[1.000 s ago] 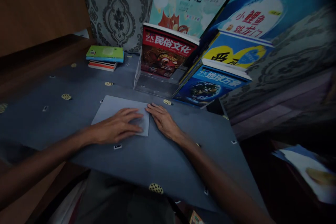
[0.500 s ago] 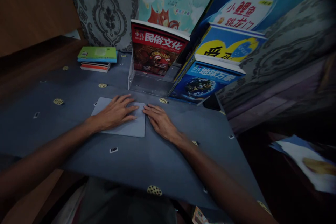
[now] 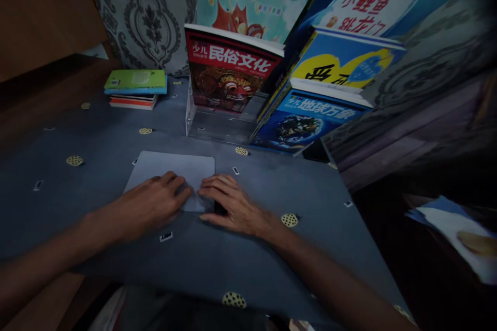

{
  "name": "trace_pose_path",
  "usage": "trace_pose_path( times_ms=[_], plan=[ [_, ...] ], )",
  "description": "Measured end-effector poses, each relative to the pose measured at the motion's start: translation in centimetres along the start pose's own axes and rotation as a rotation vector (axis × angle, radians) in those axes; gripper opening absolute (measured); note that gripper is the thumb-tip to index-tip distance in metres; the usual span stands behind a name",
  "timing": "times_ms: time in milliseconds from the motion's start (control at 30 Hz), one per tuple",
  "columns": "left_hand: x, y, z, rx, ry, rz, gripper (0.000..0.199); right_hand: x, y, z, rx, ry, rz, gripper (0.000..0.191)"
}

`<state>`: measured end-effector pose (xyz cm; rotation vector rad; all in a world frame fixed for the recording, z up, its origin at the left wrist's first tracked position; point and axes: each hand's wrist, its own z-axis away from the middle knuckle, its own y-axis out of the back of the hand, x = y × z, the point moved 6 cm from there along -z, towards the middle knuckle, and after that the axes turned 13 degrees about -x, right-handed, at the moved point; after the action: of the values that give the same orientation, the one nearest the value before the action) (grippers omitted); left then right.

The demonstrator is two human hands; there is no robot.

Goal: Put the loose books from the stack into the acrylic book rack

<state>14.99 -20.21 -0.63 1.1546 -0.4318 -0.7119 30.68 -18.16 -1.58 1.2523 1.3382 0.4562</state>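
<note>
A pale rectangular sheet [image 3: 155,165], which looks like paper, lies flat on the patterned tablecloth in front of me. My left hand [image 3: 157,199] rests over its near side. The fingers there are bent and slightly blurred, so whether they grip anything is hidden. My right hand [image 3: 231,204] is at the sheet's near right corner. Its fingers reach over the right edge, and its thumb is stretched out apart from them, with a dark gap between. The fingertips of both hands point towards each other, a small distance apart.
Beyond the sheet, a clear stand [image 3: 217,129] holds upright books, among them a red book [image 3: 235,70] and a blue book [image 3: 306,119]. A small pile of books [image 3: 135,85] sits at the back left. Papers [image 3: 454,232] lie off the table's right side.
Both hands have slid down towards me, from the upper part of the sheet to its near side. My left fingers have gone from spread to bent. The camera view has shifted slightly.
</note>
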Motion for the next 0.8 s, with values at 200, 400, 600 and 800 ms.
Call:
trace_pose_path(
  times_ms=[200, 400, 600, 800],
  plan=[
    [1.2, -2.4, -0.6, -0.046, 0.012, -0.11, 0.068, 0.4, -0.2, 0.2, 0.012, 0.036, 0.02, 0.047],
    [0.6, -1.5, 0.9, -0.027, -0.036, -0.003, 0.063, 1.2, -0.1, 0.3, 0.019, -0.024, -0.043, 0.028],
    [-0.9, 2.3, 2.9, 0.003, -0.07, 0.485, 0.046, 3.1, 0.5, 0.6, 0.167, -0.131, -0.216, 0.017],
    [-3.4, 5.9, 3.8, 0.341, -0.015, 1.038, 0.024, 5.7, 0.9, 1.3, 0.426, -0.315, -0.767, 0.031]
  ],
)
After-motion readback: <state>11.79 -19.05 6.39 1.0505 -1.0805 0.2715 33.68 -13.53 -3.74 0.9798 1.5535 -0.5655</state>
